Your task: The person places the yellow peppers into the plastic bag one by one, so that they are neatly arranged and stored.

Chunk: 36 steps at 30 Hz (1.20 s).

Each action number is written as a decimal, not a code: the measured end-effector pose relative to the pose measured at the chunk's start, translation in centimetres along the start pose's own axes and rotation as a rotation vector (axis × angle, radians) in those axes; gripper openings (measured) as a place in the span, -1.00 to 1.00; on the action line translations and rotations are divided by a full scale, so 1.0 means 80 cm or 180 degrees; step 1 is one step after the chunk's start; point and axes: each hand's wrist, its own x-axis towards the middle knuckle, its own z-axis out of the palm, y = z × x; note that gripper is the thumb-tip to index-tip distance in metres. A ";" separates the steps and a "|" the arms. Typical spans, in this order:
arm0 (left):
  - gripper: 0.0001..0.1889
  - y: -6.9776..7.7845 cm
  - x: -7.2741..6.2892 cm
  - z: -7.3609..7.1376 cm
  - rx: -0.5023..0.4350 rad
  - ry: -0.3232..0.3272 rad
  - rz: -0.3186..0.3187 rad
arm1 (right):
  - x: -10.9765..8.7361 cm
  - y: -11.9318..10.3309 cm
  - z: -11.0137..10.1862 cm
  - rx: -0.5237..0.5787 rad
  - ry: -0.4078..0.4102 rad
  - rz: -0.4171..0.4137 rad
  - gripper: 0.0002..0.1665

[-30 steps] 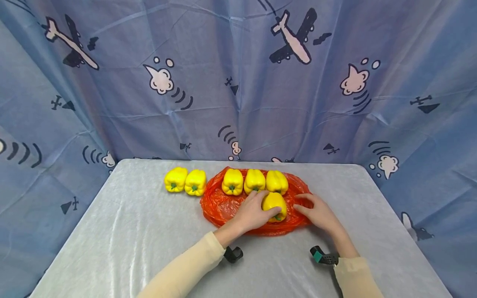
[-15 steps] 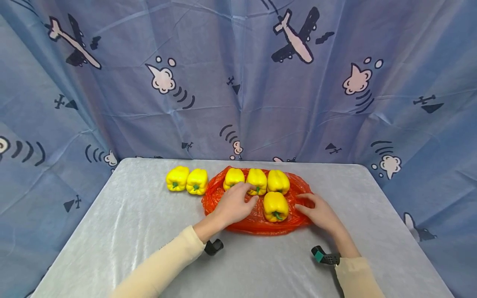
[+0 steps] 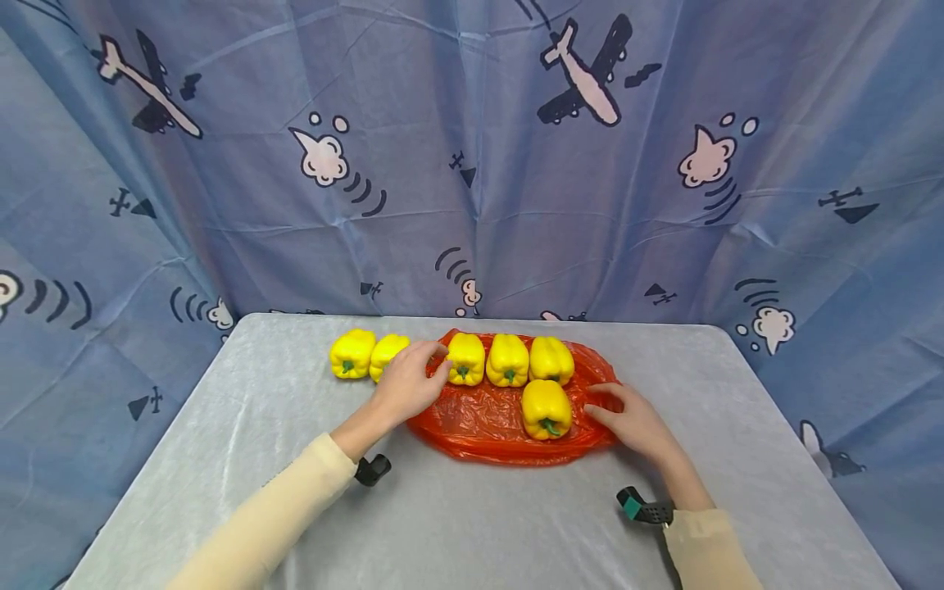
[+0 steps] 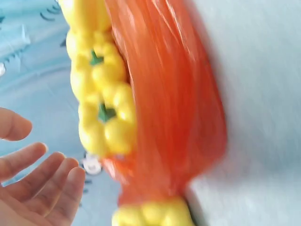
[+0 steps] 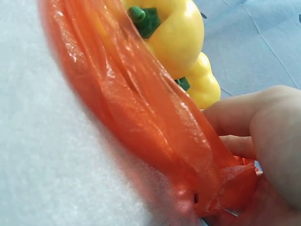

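Note:
A red plastic bag (image 3: pixel 472 422) lies spread on the table with yellow bell peppers on or in it. Three stand in a row at its back, including a left one (image 3: pixel 466 359), and another pepper (image 3: pixel 546 410) sits in front of them at the right. My left hand (image 3: pixel 406 383) holds nothing, fingers loosely bent and thumb apart; it partly covers a yellow pepper (image 3: pixel 385 354) left of the bag. In the left wrist view its fingers (image 4: pixel 61 188) are spread in the air. My right hand (image 3: pixel 640 422) holds the bag's right edge, its film between fingers and thumb (image 5: pixel 282 141).
One more yellow pepper (image 3: pixel 351 354) stands at the far left of the row on the grey-white cloth-covered table (image 3: pixel 479 524). A blue curtain (image 3: pixel 413 164) with printed airplanes hangs behind. Both wrists wear dark camera straps (image 3: pixel 645 510).
My left hand has let go of the front right pepper and moved left, past the row, to the peppers beside the bag. My right hand has stayed at the bag's edge.

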 end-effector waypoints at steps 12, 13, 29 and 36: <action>-0.72 -0.053 0.008 -0.046 0.0027 0.0353 -0.0251 | 0.001 0.003 0.000 -0.0018 0.0043 -0.0033 -0.41; -0.71 -0.058 0.008 -0.049 -0.0002 0.0383 -0.0268 | 0.002 0.003 0.000 -0.0023 0.0050 -0.0043 -0.41; -0.69 -0.118 0.006 -0.080 -0.0098 0.0551 -0.0568 | 0.001 0.007 0.002 -0.0022 0.0049 -0.0046 -0.39; -0.63 -0.132 0.002 -0.087 -0.0128 0.0522 -0.0788 | 0.001 0.007 0.002 -0.0013 0.0064 -0.0059 -0.42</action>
